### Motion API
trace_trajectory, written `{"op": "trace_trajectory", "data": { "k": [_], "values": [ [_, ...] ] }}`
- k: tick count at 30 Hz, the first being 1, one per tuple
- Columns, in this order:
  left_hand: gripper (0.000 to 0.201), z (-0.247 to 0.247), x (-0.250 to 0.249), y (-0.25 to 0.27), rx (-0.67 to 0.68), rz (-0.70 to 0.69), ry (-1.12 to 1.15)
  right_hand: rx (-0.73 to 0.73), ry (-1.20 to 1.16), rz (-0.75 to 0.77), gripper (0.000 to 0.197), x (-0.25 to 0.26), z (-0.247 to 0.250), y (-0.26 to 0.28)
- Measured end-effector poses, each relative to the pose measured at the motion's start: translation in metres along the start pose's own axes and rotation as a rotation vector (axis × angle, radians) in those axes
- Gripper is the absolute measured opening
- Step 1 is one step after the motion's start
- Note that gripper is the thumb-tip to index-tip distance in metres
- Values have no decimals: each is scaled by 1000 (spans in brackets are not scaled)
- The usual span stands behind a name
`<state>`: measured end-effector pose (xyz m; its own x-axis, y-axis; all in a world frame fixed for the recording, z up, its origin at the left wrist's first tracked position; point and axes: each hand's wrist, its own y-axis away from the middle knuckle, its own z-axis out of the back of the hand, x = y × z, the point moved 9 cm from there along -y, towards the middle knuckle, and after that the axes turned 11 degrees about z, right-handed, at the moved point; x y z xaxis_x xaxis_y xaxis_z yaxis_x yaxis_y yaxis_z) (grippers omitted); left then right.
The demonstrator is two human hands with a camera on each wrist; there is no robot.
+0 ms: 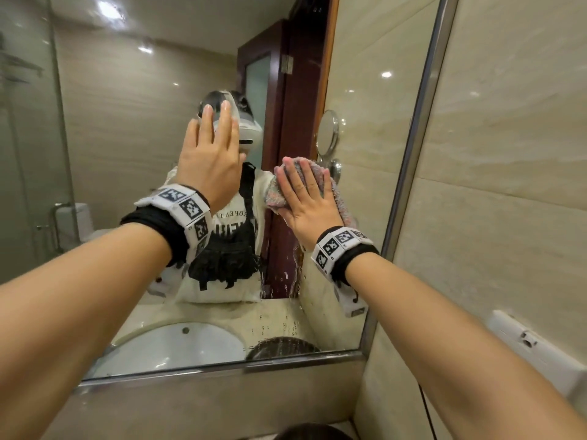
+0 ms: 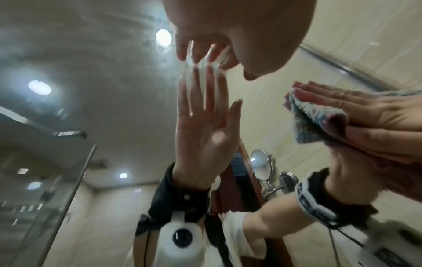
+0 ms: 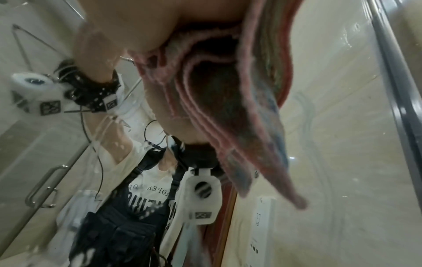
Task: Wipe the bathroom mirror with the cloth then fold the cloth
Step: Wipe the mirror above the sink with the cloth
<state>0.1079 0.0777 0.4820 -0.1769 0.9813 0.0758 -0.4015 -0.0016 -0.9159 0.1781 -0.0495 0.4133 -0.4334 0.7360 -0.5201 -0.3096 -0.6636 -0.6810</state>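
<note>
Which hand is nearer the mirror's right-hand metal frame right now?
Right. The right hand presses the cloth on the glass, closer to the frame; the left hand lies flat on the glass farther left.

The cloth [image 1: 336, 192] is fuzzy terry, mottled pink, grey and pale blue, with pink-edged folds. Each wrist wears a black strap and a white band [image 1: 187, 211] printed with black square codes. The mirror [image 1: 133, 128] has a silver frame; beige stone-veined tiles [image 1: 508, 154] cover the wall. Reflected are a dark red-brown door and a white shirt with black lettering.
</note>
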Motion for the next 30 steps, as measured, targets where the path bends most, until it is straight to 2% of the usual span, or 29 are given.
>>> {"op": "trace_trajectory", "data": {
  "k": [6,11,13,19,22,25,30],
  "values": [
    [52,-18,-19,68,29,-126,96,-8,27,-22,66,0,1,0],
    [53,-42,-20,116,160,-171,110,-47,19,-34,67,0,1,1],
    [53,-50,-18,124,199,-177,102,-56,5,-55,67,0,-2,1],
    [58,-55,-16,137,259,-167,61,35,-24,-143,68,3,-6,10],
    [59,-62,-19,147,273,-170,55,-14,-29,-183,69,7,-14,24],
    [60,-68,-22,153,264,-174,46,-8,40,-128,74,11,-29,46],
    [56,-70,-32,171,209,-230,58,57,17,-61,83,29,-58,82]
  ]
}}
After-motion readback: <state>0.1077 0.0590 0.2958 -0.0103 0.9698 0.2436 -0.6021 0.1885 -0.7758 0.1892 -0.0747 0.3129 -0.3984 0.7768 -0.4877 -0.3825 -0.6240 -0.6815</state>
